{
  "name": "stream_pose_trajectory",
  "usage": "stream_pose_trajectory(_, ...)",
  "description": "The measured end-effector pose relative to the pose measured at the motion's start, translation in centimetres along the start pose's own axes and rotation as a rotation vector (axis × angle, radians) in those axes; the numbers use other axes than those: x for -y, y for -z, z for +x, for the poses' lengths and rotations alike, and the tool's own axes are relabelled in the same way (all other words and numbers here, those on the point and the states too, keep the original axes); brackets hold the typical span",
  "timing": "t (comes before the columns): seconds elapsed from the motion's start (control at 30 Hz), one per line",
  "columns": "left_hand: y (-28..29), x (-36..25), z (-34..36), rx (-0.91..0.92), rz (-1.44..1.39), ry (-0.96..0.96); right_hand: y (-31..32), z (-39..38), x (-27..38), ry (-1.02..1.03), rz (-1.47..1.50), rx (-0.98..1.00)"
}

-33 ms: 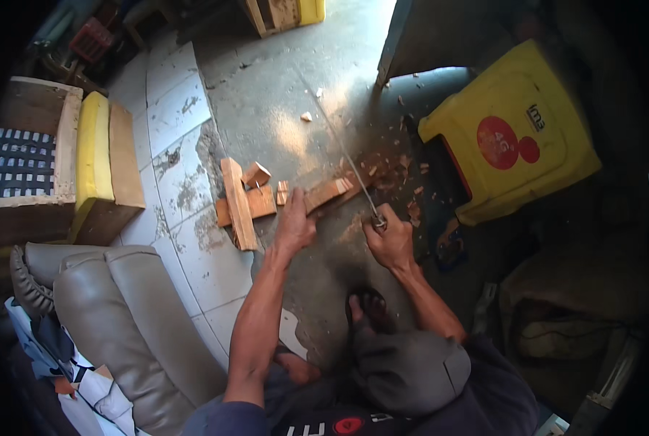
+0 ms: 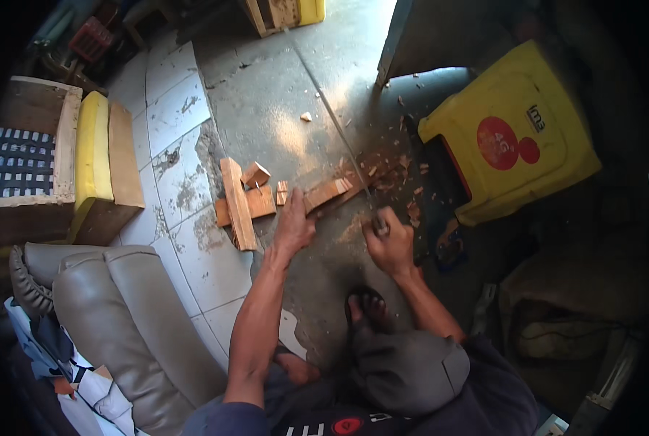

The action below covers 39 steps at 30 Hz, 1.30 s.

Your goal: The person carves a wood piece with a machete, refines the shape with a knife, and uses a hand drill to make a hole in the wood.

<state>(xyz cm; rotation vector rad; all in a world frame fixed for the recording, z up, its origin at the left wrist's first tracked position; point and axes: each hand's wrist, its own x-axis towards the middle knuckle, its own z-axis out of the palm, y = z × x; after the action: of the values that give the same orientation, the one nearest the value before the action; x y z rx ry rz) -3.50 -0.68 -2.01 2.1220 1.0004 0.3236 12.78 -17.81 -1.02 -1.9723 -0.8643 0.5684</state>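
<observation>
My left hand (image 2: 294, 227) presses down on a reddish wooden board (image 2: 326, 195), fingers closed around its near end. In my right hand (image 2: 391, 243) is the handle of a saw (image 2: 332, 112), whose long thin blade is seen edge-on, pointing away from me. The blade crosses beside the board's right part; whether it touches the wood I cannot tell. Left of my left hand, a long wood block (image 2: 238, 205) lies across a flat wood piece (image 2: 260, 201). A small wood block (image 2: 255, 174) and a little striped offcut (image 2: 281, 192) are close by.
A yellow plastic stool (image 2: 513, 138) lies tipped at the right. Wood chips (image 2: 414, 212) and sawdust (image 2: 290, 134) cover the floor ahead. Left are a grey padded cushion (image 2: 135, 327) and a wooden frame with yellow foam (image 2: 92, 152). A dark panel (image 2: 433, 36) stands at the back.
The saw in my right hand has shifted slightly, and its blade looks darker and reaches farther away from me. My left hand and the board stay put.
</observation>
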Motion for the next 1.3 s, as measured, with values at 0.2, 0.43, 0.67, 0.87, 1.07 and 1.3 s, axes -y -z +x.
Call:
stream_pose_trajectory(0.2, -1.0, 0.7, -0.3, -0.213, 0.048, -0.295, 1.0, -0.5, -0.1, 0.05, -0.125, 0.01)
stream_pose_trajectory(0.43, -0.2, 0.5, 0.0, 0.003, -0.046, -0.043, 0.4, -1.5, -0.6, 0.038, -0.145, 0.027)
stream_pose_trajectory(0.67, -1.1, 1.7, -0.4, -0.063, -0.085, -0.111, -0.5, 0.1, -2.1, -0.013, 0.006, -0.014)
stream_pose_trajectory(0.87, -1.1, 1.8, -1.4, -0.218, 0.018, -0.264, -0.5, -1.3, -1.1, 0.168, -0.075, -0.066)
stream_pose_trajectory(1.07, -1.2, 2.3, -0.7, -0.062, -0.034, -0.133, -0.2, -1.3, -1.9, 0.066, -0.203, 0.032)
stream_pose_trajectory(1.3, -1.6, 2.8, -1.0, -0.078, -0.076, -0.147, -0.2, 0.0, -1.0, -0.019, 0.0, 0.044)
